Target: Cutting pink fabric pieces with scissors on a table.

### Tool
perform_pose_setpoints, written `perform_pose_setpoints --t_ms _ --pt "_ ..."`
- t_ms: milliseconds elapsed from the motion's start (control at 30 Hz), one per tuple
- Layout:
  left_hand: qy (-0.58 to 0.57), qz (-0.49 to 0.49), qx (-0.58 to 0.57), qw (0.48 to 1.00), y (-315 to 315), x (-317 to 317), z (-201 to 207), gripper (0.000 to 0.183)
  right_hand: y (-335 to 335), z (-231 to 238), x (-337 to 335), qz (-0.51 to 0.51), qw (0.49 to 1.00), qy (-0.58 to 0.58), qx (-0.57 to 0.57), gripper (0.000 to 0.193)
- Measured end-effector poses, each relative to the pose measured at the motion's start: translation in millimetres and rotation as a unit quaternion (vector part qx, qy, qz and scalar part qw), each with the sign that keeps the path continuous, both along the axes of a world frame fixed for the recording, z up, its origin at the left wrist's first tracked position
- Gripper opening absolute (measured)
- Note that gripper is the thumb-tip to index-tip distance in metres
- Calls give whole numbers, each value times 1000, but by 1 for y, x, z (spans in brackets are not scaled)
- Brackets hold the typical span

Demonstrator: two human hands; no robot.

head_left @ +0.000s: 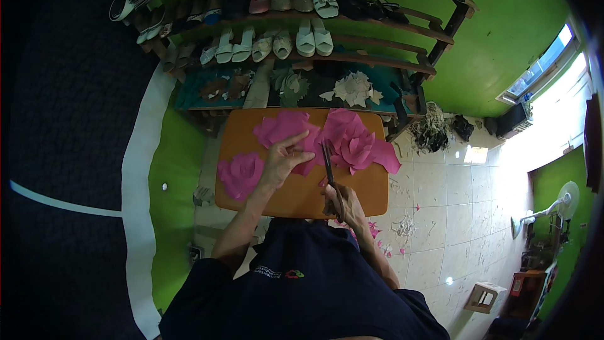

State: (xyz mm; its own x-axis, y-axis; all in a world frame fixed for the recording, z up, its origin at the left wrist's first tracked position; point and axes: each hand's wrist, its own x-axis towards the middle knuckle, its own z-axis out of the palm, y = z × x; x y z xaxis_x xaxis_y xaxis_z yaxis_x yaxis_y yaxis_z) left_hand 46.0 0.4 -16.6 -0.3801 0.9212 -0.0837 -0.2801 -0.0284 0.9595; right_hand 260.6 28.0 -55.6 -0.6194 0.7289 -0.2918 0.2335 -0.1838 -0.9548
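Note:
My left hand (282, 160) is pinched on a pink sheet piece (306, 158) over the orange-brown table (302, 198). In my right hand (345, 204) is a pair of dark scissors (328, 165), blades pointing away from me and close to the pink piece's right edge. Just right of the blades sits a pink layered flower (354, 145) with curled petals. A second pink flower (241, 174) rests at the table's left side, beside my left forearm. More pink sheet (277, 127) spreads beyond my left hand. Whether the blades are cutting is too small to tell.
Beyond the table stands a wooden rack (377, 60) with rows of shoes. Its lowest shelf carries a cream petal flower (354, 89) and a grey-green one (289, 86). Scraps (406, 225) litter the tiled floor at right, near a white fan (566, 200) and a small wooden stool (484, 297).

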Motion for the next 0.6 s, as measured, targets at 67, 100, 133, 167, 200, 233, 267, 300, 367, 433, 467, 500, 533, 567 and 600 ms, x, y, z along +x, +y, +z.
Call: perform_pose_setpoints --t_ms 67,100,133,167,200,233,267,300,367,433,467,500,533,567,600 --pt "13 -27 -8 1000 2 -12 4 63 -2 4 0 22 1000 -8 18 62" --pt "26 -61 -14 998 3 -17 4 64 -2 8 0 39 998 -16 38 64" --pt "26 -62 -15 998 5 -21 5 64 -1 12 0 38 998 -15 37 64" --pt "44 -83 -22 995 6 -23 5 64 0 16 -1 41 998 -24 42 64" --pt "63 -105 -28 992 7 -24 6 64 1 18 -1 43 997 -33 47 65" --pt "63 -107 -29 992 9 -24 6 64 2 17 0 42 998 -33 47 65" --pt "67 -119 -24 990 10 -24 6 64 4 14 0 39 997 -52 51 65" --pt "71 -130 -19 989 11 -24 6 64 5 14 -1 38 995 -71 55 65" --pt "55 -132 -20 989 10 -22 7 64 6 17 -1 40 994 -81 55 65" --pt "39 -136 -19 990 12 -20 6 64 6 19 -1 41 993 -92 56 65" --pt "40 -136 -8 990 13 -20 3 64 7 17 -1 40 993 -91 62 66" --pt "40 -136 2 990 14 -19 4 63 7 14 0 38 993 -91 67 67" --pt "40 -136 2 990 14 -17 6 63 8 13 0 37 993 -91 67 67" --pt "39 -132 -1 991 14 -16 8 64 8 12 0 35 992 -94 71 68" --pt "39 -127 -3 991 13 -15 12 65 8 12 1 32 992 -97 76 70"
